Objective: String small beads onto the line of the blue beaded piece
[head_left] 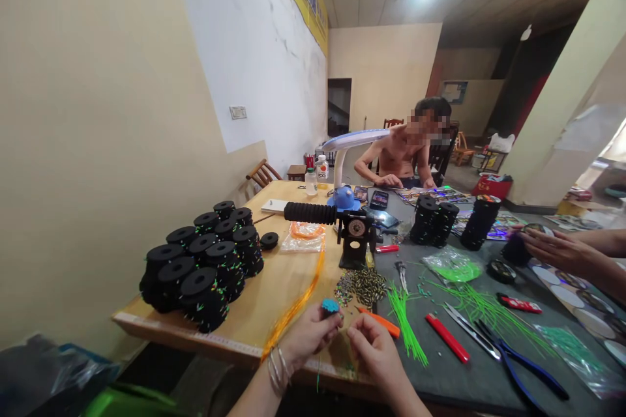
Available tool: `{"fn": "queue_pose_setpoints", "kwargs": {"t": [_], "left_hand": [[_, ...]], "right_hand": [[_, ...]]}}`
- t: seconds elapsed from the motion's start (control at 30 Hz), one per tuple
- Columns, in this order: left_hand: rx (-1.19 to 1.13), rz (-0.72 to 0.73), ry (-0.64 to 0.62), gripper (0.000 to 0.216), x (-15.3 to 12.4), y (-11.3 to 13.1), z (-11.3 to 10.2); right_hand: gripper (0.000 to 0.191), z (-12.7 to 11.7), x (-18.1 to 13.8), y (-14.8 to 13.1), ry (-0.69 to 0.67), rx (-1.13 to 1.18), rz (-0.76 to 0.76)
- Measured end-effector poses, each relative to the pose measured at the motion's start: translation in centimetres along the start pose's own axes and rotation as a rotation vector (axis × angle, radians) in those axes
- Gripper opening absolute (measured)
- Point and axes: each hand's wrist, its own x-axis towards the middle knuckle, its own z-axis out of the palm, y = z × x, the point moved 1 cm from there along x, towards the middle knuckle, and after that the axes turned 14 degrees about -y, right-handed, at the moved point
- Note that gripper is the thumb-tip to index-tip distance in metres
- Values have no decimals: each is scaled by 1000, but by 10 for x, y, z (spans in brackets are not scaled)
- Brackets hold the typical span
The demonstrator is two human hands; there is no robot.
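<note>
Near the front edge of the table, my left hand (309, 333) grips a small dark piece with a bumpy blue round top (330, 306). A thin green strand (318, 374) hangs below that hand. Close by on the right, my right hand (370, 341) has its thumb and forefinger pinched together; anything between them is too small to make out. An orange-handled tool (379, 322) lies just behind the right hand. Beyond both hands is a pile of small metallic beads (366, 287). Orange strands (298, 303) run along the table to the left of my hands.
Stacked black foam spools (203, 244) crowd the left side. A black winding device (355, 241) and a lamp (345, 199) stand ahead. Green strands (405, 322), a red lighter (447, 337), scissors (472, 331) and blue-handled pliers (525, 365) lie right. Another person's hands (557, 247) work there; someone (403, 153) sits opposite.
</note>
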Motion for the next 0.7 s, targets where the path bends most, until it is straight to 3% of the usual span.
{"fn": "queue_pose_setpoints", "kwargs": {"t": [0.7], "left_hand": [[-31, 71, -19, 50, 1, -3, -2]], "right_hand": [[52, -1, 5, 6, -22, -5, 48]]}}
